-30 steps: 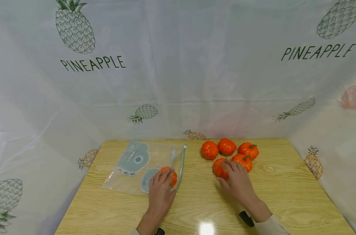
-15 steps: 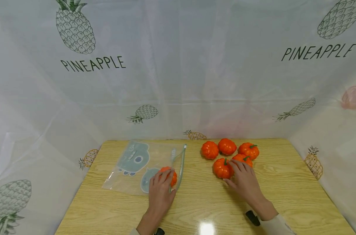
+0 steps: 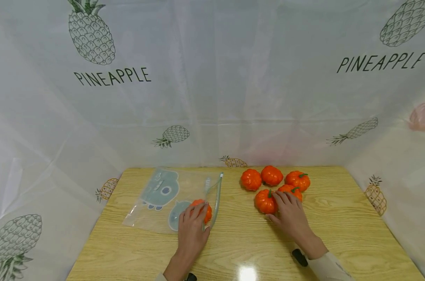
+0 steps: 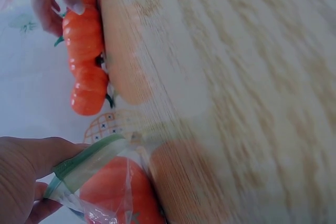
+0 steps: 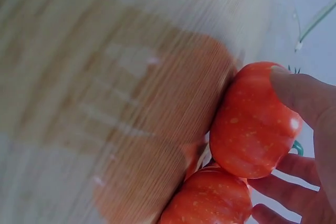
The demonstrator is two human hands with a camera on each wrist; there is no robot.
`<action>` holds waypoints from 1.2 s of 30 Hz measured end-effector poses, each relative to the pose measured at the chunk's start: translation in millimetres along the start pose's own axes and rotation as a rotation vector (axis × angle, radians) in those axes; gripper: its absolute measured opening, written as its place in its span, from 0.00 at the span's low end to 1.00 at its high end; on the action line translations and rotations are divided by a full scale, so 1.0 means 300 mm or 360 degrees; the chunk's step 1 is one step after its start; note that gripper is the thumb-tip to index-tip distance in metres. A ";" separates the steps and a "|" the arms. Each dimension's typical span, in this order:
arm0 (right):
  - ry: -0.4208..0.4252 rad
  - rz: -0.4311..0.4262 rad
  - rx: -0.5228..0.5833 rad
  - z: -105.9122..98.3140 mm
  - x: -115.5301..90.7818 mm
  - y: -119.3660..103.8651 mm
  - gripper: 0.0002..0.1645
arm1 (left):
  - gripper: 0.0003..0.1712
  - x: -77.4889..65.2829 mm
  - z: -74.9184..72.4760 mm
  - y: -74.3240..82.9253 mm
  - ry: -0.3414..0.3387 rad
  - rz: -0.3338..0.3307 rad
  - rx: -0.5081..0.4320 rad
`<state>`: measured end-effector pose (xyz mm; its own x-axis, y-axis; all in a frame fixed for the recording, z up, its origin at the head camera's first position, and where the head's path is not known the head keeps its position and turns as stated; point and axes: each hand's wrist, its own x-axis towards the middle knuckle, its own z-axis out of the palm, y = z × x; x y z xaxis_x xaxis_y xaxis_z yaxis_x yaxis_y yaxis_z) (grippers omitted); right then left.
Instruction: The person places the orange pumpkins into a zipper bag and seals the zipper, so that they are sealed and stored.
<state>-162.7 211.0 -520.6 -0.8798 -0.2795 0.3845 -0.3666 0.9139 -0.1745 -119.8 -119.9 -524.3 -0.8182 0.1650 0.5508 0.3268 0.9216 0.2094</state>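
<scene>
In the head view, my left hand point(image 3: 193, 228) is at the open end of a clear zip bag point(image 3: 191, 179) with blue cartoon prints. Thumb and fingers pinch the bag's green zip edge point(image 4: 89, 156) in the left wrist view. Inside the bag, near its mouth, lies an orange toy pumpkin point(image 4: 118, 187). My right hand point(image 3: 292, 218) is at the front toy pumpkin point(image 3: 265, 202), which sits upright with its green stem showing. The right wrist view has the thumb point(image 5: 302, 95) against this pumpkin point(image 5: 254, 124) and the fingers curled along its other side.
Close behind the front pumpkin stand several more orange pumpkins, among them the left one point(image 3: 251, 179), the back one point(image 3: 272, 175) and the right one point(image 3: 298, 180). The wooden table point(image 3: 233, 242) ends at a white pineapple-print curtain point(image 3: 212, 97) at the back and sides.
My right hand has drawn a little to the right, uncovering the front pumpkin's stem and top, then hardly moved. The left hand and the bag have stayed put.
</scene>
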 end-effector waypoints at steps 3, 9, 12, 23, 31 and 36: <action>0.0001 -0.0003 0.0007 0.005 0.007 0.001 0.48 | 0.45 0.000 0.000 0.002 -0.0007 -0.0002 -0.0002; 0.0042 -0.0041 0.0033 0.021 0.021 -0.002 0.48 | 0.44 0.001 0.001 0.003 -0.0006 0.0006 0.0003; 0.0058 -0.0058 0.0015 0.030 0.025 -0.002 0.49 | 0.44 0.000 0.003 0.002 -0.0005 0.0005 0.0002; -0.0026 -0.0006 0.0092 0.025 0.030 -0.027 0.48 | 0.44 0.000 0.003 0.004 0.0006 0.0011 -0.0012; -0.0057 -0.0010 0.0137 0.012 0.031 -0.099 0.50 | 0.44 0.000 -0.001 0.005 -0.0042 -0.0005 -0.0006; -0.0026 -0.0086 0.0160 -0.004 0.042 -0.160 0.50 | 0.44 0.001 0.001 0.004 -0.0030 -0.0003 -0.0002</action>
<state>-155.8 163.9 -506.2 -0.8626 -0.3330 0.3808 -0.4413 0.8634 -0.2445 -119.8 -118.6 -524.0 -0.8275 0.1697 0.5353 0.3257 0.9216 0.2113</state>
